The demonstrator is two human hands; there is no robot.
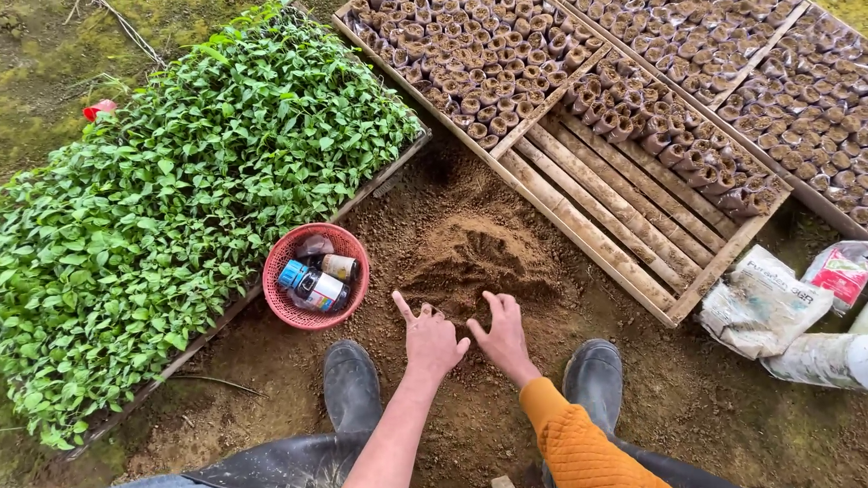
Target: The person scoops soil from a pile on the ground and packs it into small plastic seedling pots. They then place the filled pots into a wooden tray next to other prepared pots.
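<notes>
My left hand (428, 340) and my right hand (502, 337) rest side by side, palms down with fingers spread, on the brown soil at the near edge of a loose soil heap (474, 257). Neither hand holds anything. My orange sleeves show at the forearms. My two black rubber boots (351, 384) (593, 381) stand on the soil on either side of my arms.
A red basket (286, 304) with small bottles sits left of the heap. A tray of green seedlings (159, 197) fills the left. Wooden slatted trays (628, 216) with several soil-filled pots lie at the back right. Bags (763, 303) and a white bottle (844, 361) lie at right.
</notes>
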